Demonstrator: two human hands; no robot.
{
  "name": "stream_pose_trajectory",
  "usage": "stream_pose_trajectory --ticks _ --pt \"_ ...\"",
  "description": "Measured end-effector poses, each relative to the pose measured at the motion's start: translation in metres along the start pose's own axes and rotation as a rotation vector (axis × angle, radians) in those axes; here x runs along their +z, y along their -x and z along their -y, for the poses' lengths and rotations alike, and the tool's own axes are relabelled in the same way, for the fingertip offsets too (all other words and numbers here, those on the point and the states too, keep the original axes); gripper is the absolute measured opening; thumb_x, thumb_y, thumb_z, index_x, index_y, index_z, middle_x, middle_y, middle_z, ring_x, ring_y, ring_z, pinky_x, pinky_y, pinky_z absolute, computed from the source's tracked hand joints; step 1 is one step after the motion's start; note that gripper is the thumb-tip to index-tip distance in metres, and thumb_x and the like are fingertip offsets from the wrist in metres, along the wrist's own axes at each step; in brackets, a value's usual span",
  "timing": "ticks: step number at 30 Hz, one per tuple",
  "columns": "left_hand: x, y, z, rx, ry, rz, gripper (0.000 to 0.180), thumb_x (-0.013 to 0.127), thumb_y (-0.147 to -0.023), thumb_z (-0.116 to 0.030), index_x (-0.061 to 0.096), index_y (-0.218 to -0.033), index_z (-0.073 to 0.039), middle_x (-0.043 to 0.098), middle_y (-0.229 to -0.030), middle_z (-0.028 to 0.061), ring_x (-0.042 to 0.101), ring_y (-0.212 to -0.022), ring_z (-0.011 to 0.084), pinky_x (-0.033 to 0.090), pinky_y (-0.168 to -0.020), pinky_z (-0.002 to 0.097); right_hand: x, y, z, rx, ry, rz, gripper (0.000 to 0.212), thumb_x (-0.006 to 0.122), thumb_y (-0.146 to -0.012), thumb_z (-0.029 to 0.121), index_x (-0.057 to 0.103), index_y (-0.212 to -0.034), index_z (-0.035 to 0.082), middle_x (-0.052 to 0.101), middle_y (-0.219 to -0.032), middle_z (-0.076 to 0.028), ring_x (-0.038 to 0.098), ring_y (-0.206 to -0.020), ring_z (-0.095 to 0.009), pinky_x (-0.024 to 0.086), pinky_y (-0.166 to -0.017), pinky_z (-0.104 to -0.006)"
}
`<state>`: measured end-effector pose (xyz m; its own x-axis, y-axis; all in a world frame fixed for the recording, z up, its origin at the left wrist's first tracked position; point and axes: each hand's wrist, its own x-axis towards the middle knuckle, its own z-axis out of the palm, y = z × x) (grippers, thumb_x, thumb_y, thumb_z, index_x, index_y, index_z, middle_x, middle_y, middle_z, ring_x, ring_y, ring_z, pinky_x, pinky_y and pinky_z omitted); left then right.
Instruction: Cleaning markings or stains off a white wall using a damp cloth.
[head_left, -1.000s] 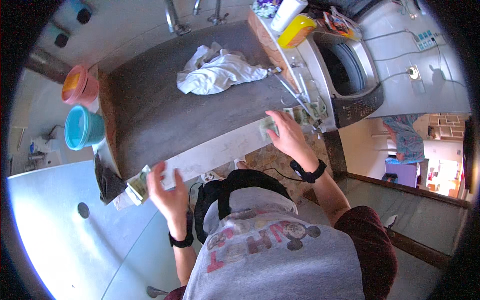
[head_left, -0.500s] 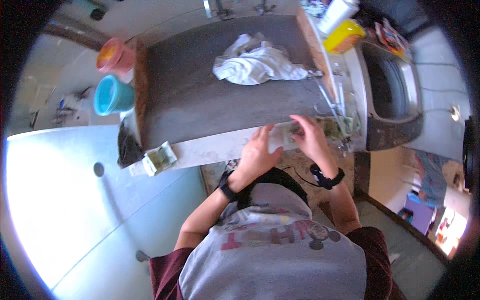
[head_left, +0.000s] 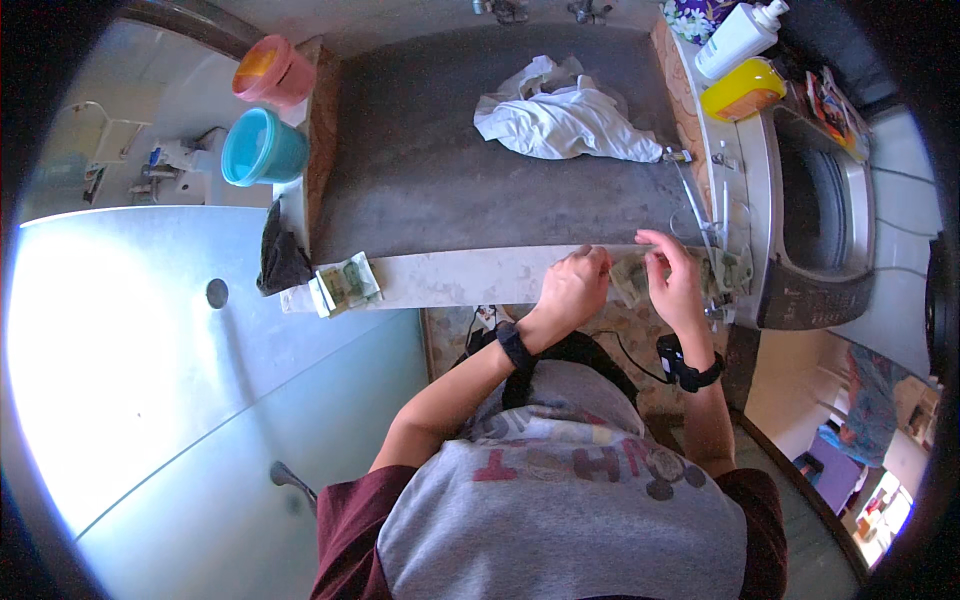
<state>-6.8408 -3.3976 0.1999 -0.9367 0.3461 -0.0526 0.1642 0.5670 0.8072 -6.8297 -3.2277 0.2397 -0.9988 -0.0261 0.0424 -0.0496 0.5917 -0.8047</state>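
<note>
My left hand (head_left: 574, 292) is over the pale ledge (head_left: 450, 280), its fingers curled together; what they hold, if anything, is hidden. Just right of it, my right hand (head_left: 676, 290) is open, with curved fingers and the thumb apart. Between the two hands a greenish banknote (head_left: 629, 278) shows at the ledge; whether a finger touches it I cannot tell. More greenish banknotes (head_left: 733, 270) lie to the right of my right hand. At the left end of the ledge rests a small pile of banknotes (head_left: 347, 285).
Behind the ledge, a crumpled white cloth (head_left: 565, 125) lies in the grey basin (head_left: 400, 180). Pink (head_left: 285, 75) and teal (head_left: 280, 150) buckets stand at left, above a dark cloth (head_left: 283, 258). At right are a yellow bottle (head_left: 745, 90), a white bottle (head_left: 740, 42) and a washing machine (head_left: 765, 245).
The whole view has shifted, with the ledge and basin now farther right. My left fingers, stretched out before, are now curled in. My right hand stays open.
</note>
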Motion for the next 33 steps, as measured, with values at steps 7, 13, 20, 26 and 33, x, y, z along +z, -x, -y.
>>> stream_pose_trajectory --ticks 7,13,20,26,33 --pt "-0.008 0.0 -0.014 -0.119 0.146 0.065 0.02 0.06 -0.074 -0.014 0.058 -0.088 -0.001 0.064 -0.081 0.017 0.063 -0.074 0.0305 0.05 -0.066 0.0348 0.003 0.005 -0.013 0.002 -0.108 -0.124 0.03 0.042 -0.084 -0.009 0.052 -0.109 0.003 0.062 -0.1 -0.012 0.063 -0.075 -0.019 0.049 -0.063 -0.0269" --pt "-0.007 -0.006 -0.025 -0.15 0.291 0.141 0.029 0.061 -0.076 -0.014 0.053 -0.099 0.001 0.065 -0.075 0.0131 0.064 -0.067 0.0216 0.049 -0.059 0.0321 -0.024 0.026 -0.024 0.066 0.004 -0.287 0.028 0.044 -0.083 -0.008 0.053 -0.108 0.002 0.062 -0.097 -0.011 0.063 -0.076 -0.02 0.049 -0.064 -0.027" --pt "-0.043 0.002 -0.016 0.013 0.201 -0.018 0.02 0.06 -0.077 -0.006 0.057 -0.094 0.004 0.059 -0.071 0.0139 0.058 -0.063 0.0157 0.046 -0.06 0.0275 -0.03 0.041 -0.03 0.153 0.088 -0.359 0.027 0.05 -0.081 -0.007 0.056 -0.106 0.002 0.063 -0.099 -0.011 0.063 -0.084 -0.017 0.051 -0.067 -0.0254" --pt "-0.142 0.045 0.012 -0.135 0.198 -0.223 0.015 0.06 -0.08 -0.003 0.058 -0.093 0.004 0.059 -0.075 0.0092 0.058 -0.064 0.0127 0.046 -0.059 0.025 -0.02 0.04 -0.022 0.149 0.158 -0.35 0.024 0.052 -0.079 -0.006 0.057 -0.101 0.002 0.062 -0.097 -0.013 0.063 -0.084 -0.025 0.052 -0.066 -0.0297" --pt "-0.236 0.109 0.073 -0.394 0.469 -0.506 0.021 0.059 -0.083 -0.009 0.06 -0.1 0.003 0.06 -0.086 0.0027 0.053 -0.074 0.0081 0.044 -0.065 0.0235 -0.009 0.034 -0.014 0.16 0.144 -0.251 0.024 0.053 -0.08 -0.004 0.056 -0.104 0.002 0.062 -0.1 -0.011 0.061 -0.086 -0.02 0.051 -0.068 -0.0276"
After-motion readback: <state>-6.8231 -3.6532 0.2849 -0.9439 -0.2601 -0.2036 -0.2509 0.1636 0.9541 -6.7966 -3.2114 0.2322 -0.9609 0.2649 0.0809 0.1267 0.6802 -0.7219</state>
